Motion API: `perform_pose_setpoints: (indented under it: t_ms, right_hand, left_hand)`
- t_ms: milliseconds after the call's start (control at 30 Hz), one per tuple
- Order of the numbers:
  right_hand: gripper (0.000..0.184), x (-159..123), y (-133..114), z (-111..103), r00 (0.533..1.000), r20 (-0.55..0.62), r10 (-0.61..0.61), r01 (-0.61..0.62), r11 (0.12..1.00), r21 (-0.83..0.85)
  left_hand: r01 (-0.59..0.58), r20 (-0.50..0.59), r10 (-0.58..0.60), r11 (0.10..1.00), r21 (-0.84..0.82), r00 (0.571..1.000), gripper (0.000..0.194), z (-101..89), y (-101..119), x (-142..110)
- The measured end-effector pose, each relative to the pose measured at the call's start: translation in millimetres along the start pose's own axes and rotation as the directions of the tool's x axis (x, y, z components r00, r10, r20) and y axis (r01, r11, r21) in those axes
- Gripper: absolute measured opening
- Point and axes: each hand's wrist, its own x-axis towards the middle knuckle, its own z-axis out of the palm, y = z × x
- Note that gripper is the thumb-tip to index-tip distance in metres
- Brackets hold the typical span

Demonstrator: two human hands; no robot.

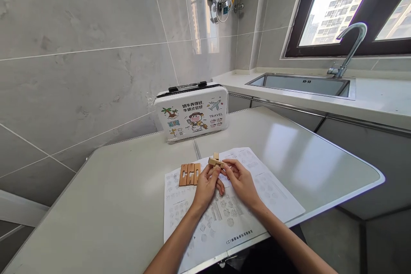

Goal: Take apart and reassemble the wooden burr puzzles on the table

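Observation:
Between my two hands, above a printed paper sheet, is a small assembly of light wooden puzzle pieces (215, 161). One piece lies crosswise and another sticks up behind it. My left hand (207, 181) pinches the assembly from the left, thumb on the near side. From the right, my right hand (239, 179) grips it with thumb and fingers. Fingertips cover the lower part of the pieces. Just left of my left hand, several notched wooden pieces (189, 174) lie side by side on the sheet (231, 222), which shows line drawings of shapes.
The sheet lies on a pale folding table (128, 205) with a seam across it. At the back stands a white printed case (192, 113) in plastic wrap, against the grey tiled wall. A counter with a sink (302, 84) and faucet (353, 47) is at the right, below a window.

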Motion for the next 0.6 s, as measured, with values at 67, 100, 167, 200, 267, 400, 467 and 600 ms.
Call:
perform_pose_setpoints:
  t_ms: [67,100,167,200,267,400,467,600]
  right_hand:
    - [0.041,-1.5,0.1,-0.7,1.000,-0.002,0.006,-0.006,1.000,-0.006]
    - [0.041,-2.1,0.0,-1.2,1.000,-0.001,0.008,-0.008,1.000,-0.008]
    - [0.040,-2.9,0.0,-2.5,1.000,0.006,0.004,-0.004,1.000,-0.011]
    - [0.039,-3.1,0.0,-3.0,1.000,0.010,-0.001,0.001,1.000,-0.011]
    - [0.038,-3.5,-0.2,-3.9,1.000,0.017,-0.014,0.014,1.000,-0.017]
    - [0.037,-4.2,-1.1,-5.5,0.998,0.015,-0.054,0.055,0.995,-0.079]
    - [0.037,-4.8,-1.5,-6.6,0.997,0.008,-0.073,0.073,0.990,-0.119]
    - [0.039,-5.8,-0.8,-9.3,0.997,-0.007,-0.071,0.069,0.985,-0.159]
  left_hand:
    - [-0.004,-0.013,0.004,1.000,0.005,1.000,0.055,-0.5,2.1,-0.4]
    - [-0.005,-0.020,0.005,1.000,0.008,1.000,0.053,-0.7,2.9,-0.6]
    - [-0.005,-0.033,0.006,1.000,0.014,0.999,0.050,-1.1,3.7,-0.9]
    - [-0.006,-0.039,0.006,1.000,0.018,0.999,0.049,-1.2,3.9,-1.0]
    - [-0.007,-0.046,0.008,1.000,0.024,0.999,0.048,-1.3,4.2,-1.0]
    - [-0.007,-0.057,0.009,0.999,0.039,0.998,0.045,-1.1,4.9,-1.5]
    - [-0.007,-0.063,0.010,0.999,0.044,0.998,0.045,-0.9,5.0,-1.9]
    - [-0.007,-0.069,0.011,0.999,0.051,0.998,0.045,-0.3,4.2,-2.7]
